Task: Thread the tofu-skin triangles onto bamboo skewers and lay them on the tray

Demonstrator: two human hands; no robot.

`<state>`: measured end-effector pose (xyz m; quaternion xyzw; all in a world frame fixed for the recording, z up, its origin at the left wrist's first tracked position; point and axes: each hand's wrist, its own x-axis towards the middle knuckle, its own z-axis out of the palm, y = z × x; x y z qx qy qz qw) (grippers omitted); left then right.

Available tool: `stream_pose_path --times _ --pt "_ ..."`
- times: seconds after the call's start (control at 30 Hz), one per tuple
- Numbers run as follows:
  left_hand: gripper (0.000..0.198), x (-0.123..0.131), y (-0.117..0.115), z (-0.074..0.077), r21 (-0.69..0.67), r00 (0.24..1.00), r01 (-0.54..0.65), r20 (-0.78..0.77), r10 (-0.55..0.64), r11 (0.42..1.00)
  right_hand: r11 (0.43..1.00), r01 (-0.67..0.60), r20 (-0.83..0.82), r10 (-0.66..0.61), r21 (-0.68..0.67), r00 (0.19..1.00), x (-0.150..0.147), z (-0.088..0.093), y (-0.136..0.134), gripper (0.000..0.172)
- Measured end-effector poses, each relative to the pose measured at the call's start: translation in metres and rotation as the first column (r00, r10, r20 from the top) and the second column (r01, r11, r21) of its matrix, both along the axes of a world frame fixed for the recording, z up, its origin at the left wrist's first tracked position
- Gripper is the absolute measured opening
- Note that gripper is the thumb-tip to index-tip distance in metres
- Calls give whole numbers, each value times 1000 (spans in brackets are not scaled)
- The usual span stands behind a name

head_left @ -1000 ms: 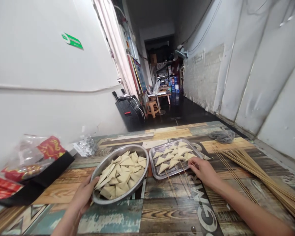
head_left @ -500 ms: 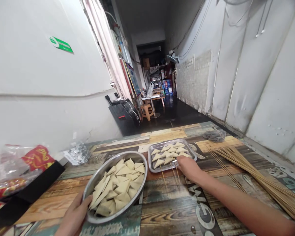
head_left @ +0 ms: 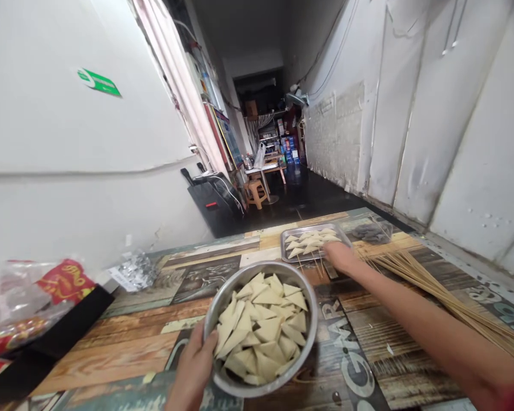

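My left hand [head_left: 193, 361] grips the left rim of a round metal bowl [head_left: 313, 319], thumb over the edge. Pale triangular pieces, perhaps tofu [head_left: 263, 325], fill the bowl in a heap. Farther off, my right hand [head_left: 341, 257] is closed at the near right edge of a shallow metal tray [head_left: 284, 246]; its fingertips are partly hidden. Rows of the same triangles [head_left: 312, 240] lie on the tray, threaded on thin wooden skewers [head_left: 319, 265] whose ends stick out over the near edge.
Loose wooden skewers [head_left: 432, 297] lie in a long bundle on the right. Behind them rests a clear bag with something dark [head_left: 372, 231]. At the left stand a black box [head_left: 64, 331] with red packets and a clear bag of silvery things [head_left: 137, 271]. The wood-patterned table [head_left: 124, 348] spans the front.
The bowl has slid to the right with my left hand. The tray has shifted away and to the right together with my right hand.
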<state>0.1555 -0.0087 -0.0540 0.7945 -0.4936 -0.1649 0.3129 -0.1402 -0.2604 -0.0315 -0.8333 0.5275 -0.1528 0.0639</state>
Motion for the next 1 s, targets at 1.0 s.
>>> stream_pose_path --times 1.0 --pt "28 -80 -106 73 1 640 766 100 -762 643 810 -428 709 23 400 705 -18 45 92 35"
